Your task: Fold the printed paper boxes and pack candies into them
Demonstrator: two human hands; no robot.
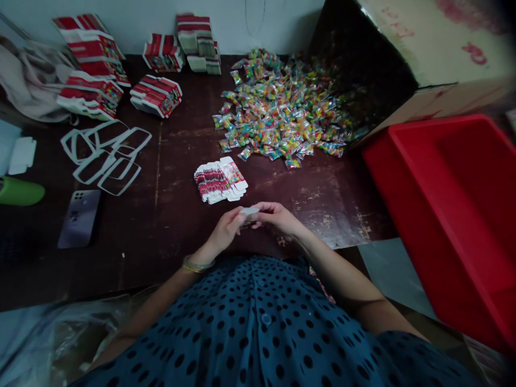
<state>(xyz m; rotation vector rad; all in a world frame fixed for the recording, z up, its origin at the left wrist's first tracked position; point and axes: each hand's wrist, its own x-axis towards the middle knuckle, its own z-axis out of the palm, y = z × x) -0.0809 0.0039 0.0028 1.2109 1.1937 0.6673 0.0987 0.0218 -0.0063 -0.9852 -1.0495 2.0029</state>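
Near the table's front edge, my left hand (pixel 228 228) and my right hand (pixel 278 216) meet around a small pale carton (pixel 250 211), fingers closed on it from both sides. Its lower part is hidden by the fingers. Just beyond them lies a row of flattened red-and-white cartons (pixel 213 181), with a printed face showing at its right end. Farther back, a wide heap of small clear packets with colourful sweets (pixel 282 113) spreads over the dark table (pixel 181 145).
Bundled red-and-white cartons (pixel 157 95) stand at the back left. White bands (pixel 107 156), a phone (pixel 79 219) and a green object (pixel 21 191) lie left. A large cardboard box (pixel 443 43) and a red bin (pixel 407 215) stand right.
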